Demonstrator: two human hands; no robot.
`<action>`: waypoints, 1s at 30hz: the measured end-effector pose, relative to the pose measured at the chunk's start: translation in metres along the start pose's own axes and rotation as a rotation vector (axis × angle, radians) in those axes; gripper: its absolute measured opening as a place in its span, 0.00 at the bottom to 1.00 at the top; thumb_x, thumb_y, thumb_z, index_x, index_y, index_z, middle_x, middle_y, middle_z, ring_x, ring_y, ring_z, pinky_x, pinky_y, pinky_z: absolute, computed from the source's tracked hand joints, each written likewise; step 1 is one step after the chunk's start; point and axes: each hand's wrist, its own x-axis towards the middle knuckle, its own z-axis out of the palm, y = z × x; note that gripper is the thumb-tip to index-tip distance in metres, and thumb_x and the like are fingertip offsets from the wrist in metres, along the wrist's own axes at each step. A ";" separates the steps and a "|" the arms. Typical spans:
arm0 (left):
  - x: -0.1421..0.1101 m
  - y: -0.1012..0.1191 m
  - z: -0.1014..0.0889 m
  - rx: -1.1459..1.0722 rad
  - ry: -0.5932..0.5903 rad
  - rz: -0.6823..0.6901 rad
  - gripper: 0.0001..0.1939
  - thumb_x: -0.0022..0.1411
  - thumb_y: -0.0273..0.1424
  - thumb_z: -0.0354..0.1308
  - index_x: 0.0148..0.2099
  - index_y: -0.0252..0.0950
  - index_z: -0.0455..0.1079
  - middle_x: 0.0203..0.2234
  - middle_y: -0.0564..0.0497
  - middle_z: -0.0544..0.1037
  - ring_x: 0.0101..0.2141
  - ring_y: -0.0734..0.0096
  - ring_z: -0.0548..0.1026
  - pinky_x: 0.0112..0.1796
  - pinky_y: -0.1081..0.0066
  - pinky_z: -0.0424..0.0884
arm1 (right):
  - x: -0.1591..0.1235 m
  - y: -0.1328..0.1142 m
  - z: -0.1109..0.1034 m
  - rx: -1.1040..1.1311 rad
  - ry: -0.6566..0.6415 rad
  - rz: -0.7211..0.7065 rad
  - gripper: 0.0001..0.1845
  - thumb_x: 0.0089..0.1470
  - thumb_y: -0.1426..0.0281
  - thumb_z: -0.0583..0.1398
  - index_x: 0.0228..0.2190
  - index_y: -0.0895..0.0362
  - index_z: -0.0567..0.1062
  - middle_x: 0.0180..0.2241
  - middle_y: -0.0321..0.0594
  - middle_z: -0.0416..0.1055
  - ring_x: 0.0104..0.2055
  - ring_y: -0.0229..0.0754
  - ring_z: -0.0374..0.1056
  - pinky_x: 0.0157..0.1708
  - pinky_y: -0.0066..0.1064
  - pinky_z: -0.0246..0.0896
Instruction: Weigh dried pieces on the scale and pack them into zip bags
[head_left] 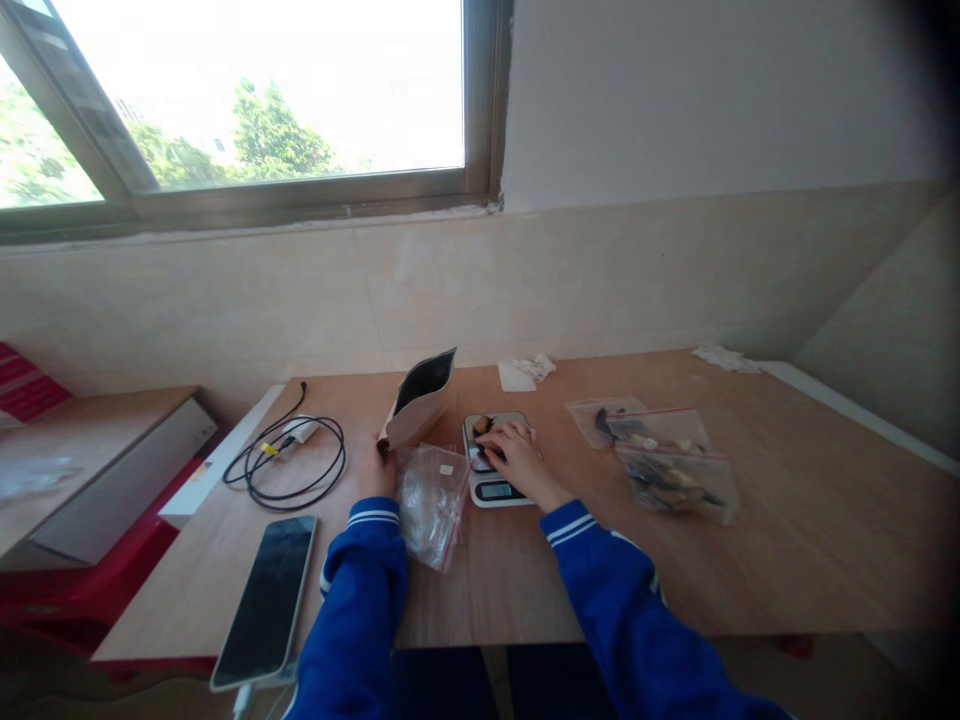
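Note:
My left hand [374, 473] grips the lower left edge of a brown paper pouch [420, 418], whose dark mouth gapes toward the upper right. Over a small digital kitchen scale [512, 493], my right hand [513, 455] is closed, fingertips down on the small dark and tan pieces [482, 426] lying on its plate. Whatever sits between those fingertips is too small to name. Beside the scale lies a clear zip bag [428, 505] with a red seal line, just right of my left wrist.
Several zip bags [679, 475] with dark and pale dried pieces lie on the right. A coiled black cable [289, 498] and a phone [268, 595] lie on the left. Crumpled tissue [538, 367] rests near the wall. The wooden table [795, 560] has its front edge close to me.

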 end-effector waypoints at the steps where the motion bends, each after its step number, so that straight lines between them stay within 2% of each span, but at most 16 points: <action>1: 0.000 0.001 0.000 0.003 0.000 -0.001 0.23 0.56 0.23 0.54 0.55 0.31 0.63 0.42 0.41 0.77 0.47 0.54 0.74 0.50 0.56 0.68 | 0.001 0.002 -0.002 0.012 0.026 0.009 0.12 0.55 0.74 0.57 0.40 0.51 0.77 0.42 0.43 0.71 0.48 0.49 0.60 0.48 0.45 0.51; 4: 0.000 0.002 -0.001 0.023 -0.006 -0.005 0.22 0.56 0.22 0.54 0.54 0.31 0.64 0.41 0.41 0.77 0.45 0.55 0.75 0.48 0.57 0.69 | 0.006 -0.002 -0.016 0.150 0.156 -0.014 0.14 0.57 0.74 0.55 0.43 0.52 0.75 0.45 0.44 0.69 0.49 0.48 0.62 0.49 0.43 0.55; 7: 0.000 0.002 -0.001 0.044 -0.015 -0.014 0.22 0.55 0.22 0.53 0.53 0.32 0.64 0.40 0.42 0.78 0.43 0.55 0.75 0.46 0.58 0.70 | 0.011 -0.022 -0.040 0.319 0.298 -0.059 0.14 0.59 0.74 0.51 0.43 0.54 0.73 0.43 0.44 0.68 0.47 0.45 0.65 0.48 0.39 0.60; 10: -0.001 0.001 -0.001 0.059 -0.019 -0.016 0.23 0.54 0.22 0.52 0.53 0.33 0.65 0.39 0.43 0.78 0.42 0.56 0.76 0.44 0.59 0.71 | 0.016 -0.048 -0.061 0.371 0.307 -0.151 0.14 0.60 0.75 0.50 0.42 0.53 0.72 0.41 0.43 0.68 0.47 0.43 0.66 0.49 0.37 0.62; 13: -0.003 0.002 -0.001 0.066 -0.027 0.004 0.24 0.54 0.21 0.50 0.53 0.35 0.65 0.39 0.45 0.78 0.42 0.57 0.76 0.43 0.61 0.71 | 0.020 -0.066 -0.071 0.346 0.253 -0.270 0.15 0.59 0.77 0.49 0.43 0.54 0.72 0.43 0.43 0.68 0.48 0.43 0.65 0.51 0.38 0.61; 16: -0.003 0.001 -0.002 0.050 -0.030 0.039 0.25 0.53 0.20 0.48 0.53 0.36 0.66 0.41 0.46 0.78 0.43 0.58 0.75 0.44 0.61 0.70 | 0.022 -0.071 -0.074 0.289 0.183 -0.347 0.17 0.58 0.79 0.49 0.44 0.55 0.72 0.43 0.44 0.69 0.49 0.44 0.64 0.51 0.38 0.62; 20: -0.003 0.000 -0.003 0.006 -0.041 0.090 0.25 0.51 0.20 0.48 0.52 0.35 0.67 0.42 0.45 0.78 0.45 0.58 0.75 0.46 0.61 0.69 | 0.024 -0.070 -0.076 0.254 0.149 -0.345 0.17 0.55 0.82 0.50 0.37 0.57 0.75 0.39 0.43 0.72 0.46 0.44 0.66 0.49 0.39 0.62; 22: -0.003 0.000 -0.002 -0.010 -0.042 0.117 0.23 0.52 0.22 0.49 0.52 0.34 0.67 0.43 0.44 0.77 0.46 0.57 0.74 0.47 0.60 0.69 | 0.024 -0.069 -0.076 0.264 0.066 -0.313 0.16 0.55 0.82 0.50 0.34 0.56 0.76 0.37 0.42 0.73 0.44 0.43 0.67 0.48 0.37 0.62; 25: -0.003 0.001 -0.001 -0.003 -0.035 0.124 0.21 0.54 0.27 0.52 0.52 0.34 0.67 0.43 0.43 0.77 0.45 0.55 0.75 0.45 0.59 0.70 | 0.023 -0.070 -0.068 0.278 -0.178 -0.246 0.17 0.54 0.81 0.51 0.35 0.57 0.77 0.39 0.42 0.76 0.44 0.43 0.70 0.46 0.35 0.63; 27: -0.003 0.000 -0.001 0.014 -0.032 0.120 0.19 0.56 0.30 0.52 0.51 0.34 0.67 0.41 0.43 0.78 0.44 0.54 0.75 0.44 0.59 0.70 | 0.022 -0.071 -0.056 0.249 -0.304 -0.210 0.17 0.54 0.80 0.52 0.40 0.58 0.77 0.44 0.47 0.75 0.48 0.46 0.69 0.49 0.36 0.62; 30: -0.003 -0.001 0.000 0.027 -0.030 0.125 0.18 0.59 0.34 0.51 0.50 0.35 0.67 0.40 0.45 0.78 0.42 0.56 0.76 0.42 0.59 0.71 | 0.023 -0.075 -0.034 0.218 -0.336 -0.183 0.22 0.51 0.79 0.54 0.48 0.59 0.73 0.54 0.50 0.68 0.58 0.51 0.62 0.57 0.42 0.55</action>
